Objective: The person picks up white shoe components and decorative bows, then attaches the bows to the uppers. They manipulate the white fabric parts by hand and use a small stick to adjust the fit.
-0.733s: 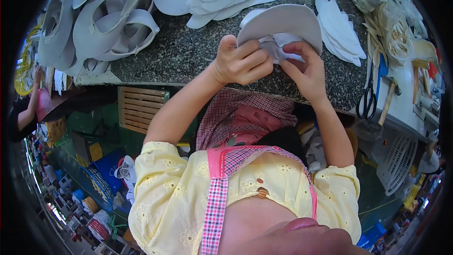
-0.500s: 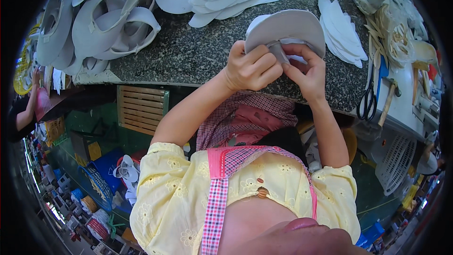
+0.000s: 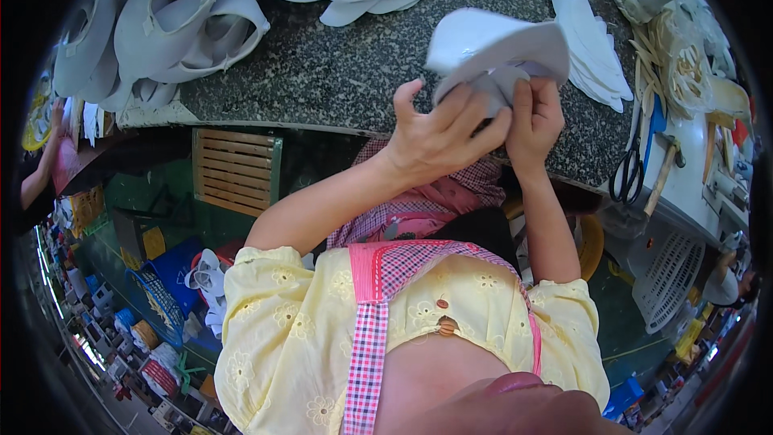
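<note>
While both hands are working the pale foam piece [image 3: 491, 44] up off the speckled counter [image 3: 322, 72], it's sitting noticeably higher and more tilted than it was half a second ago, when it was lower and closer to the counter edge. The left hand [image 3: 439, 133] is now spreading its fingers wide across the underside, thumb sticking up, where before it was curled tighter around the edge. The right hand [image 3: 535, 117] is pinching the folded bit underneath with fingertips close together, so its grip is closed on the piece; the left grip is more of a loose, half-open press against it. My read is they're turning it over to fold or seat the strap part, not setting it down.

Hard to make out: what exactly is tucked under the piece, since the fingers are covering it. The heap of grey strap shapes [image 3: 161, 24] is getting cut off at the top left, same for the stack of flat white cutouts [image 3: 596, 48] on the right. Scissors [image 3: 628, 169] and a hammer [image 3: 664, 173] are lying well apart, at the right edge.
</note>
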### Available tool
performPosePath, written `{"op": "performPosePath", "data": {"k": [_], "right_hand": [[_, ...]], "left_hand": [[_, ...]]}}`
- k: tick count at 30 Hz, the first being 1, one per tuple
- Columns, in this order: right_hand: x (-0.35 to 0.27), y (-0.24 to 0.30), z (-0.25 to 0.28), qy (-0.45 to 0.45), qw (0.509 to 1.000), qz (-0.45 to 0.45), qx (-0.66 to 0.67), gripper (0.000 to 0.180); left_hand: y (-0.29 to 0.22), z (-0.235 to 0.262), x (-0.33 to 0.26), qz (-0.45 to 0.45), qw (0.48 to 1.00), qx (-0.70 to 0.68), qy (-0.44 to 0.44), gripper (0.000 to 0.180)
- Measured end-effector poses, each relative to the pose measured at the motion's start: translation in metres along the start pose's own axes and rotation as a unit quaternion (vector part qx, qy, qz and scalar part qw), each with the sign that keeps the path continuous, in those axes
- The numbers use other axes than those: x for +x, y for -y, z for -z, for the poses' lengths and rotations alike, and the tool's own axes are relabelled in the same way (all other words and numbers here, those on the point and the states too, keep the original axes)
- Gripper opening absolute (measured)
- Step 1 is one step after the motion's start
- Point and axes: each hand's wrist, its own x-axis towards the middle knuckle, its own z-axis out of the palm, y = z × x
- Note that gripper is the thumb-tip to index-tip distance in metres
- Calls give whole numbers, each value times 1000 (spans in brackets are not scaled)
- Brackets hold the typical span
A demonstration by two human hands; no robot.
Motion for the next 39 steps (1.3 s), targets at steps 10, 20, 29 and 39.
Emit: {"op": "performPosePath", "data": {"k": [10, 20, 29, 39], "right_hand": [[5, -3, 2, -59, 984, -109, 126, 17], [7, -18, 37, 82, 992, -6, 100, 13], [5, -11, 37, 219, 859, 349, -305, 31], [20, -3, 43, 307, 779, 419, -350, 27]], "left_hand": [[8, -19, 1, -73, 996, 35, 34, 12], [7, -16, 1, -119, 981, 19, 151, 6], [11, -1, -5, -104, 968, 33, 226, 16], [10, 8, -20, -75, 972, 19, 221, 21]]}}
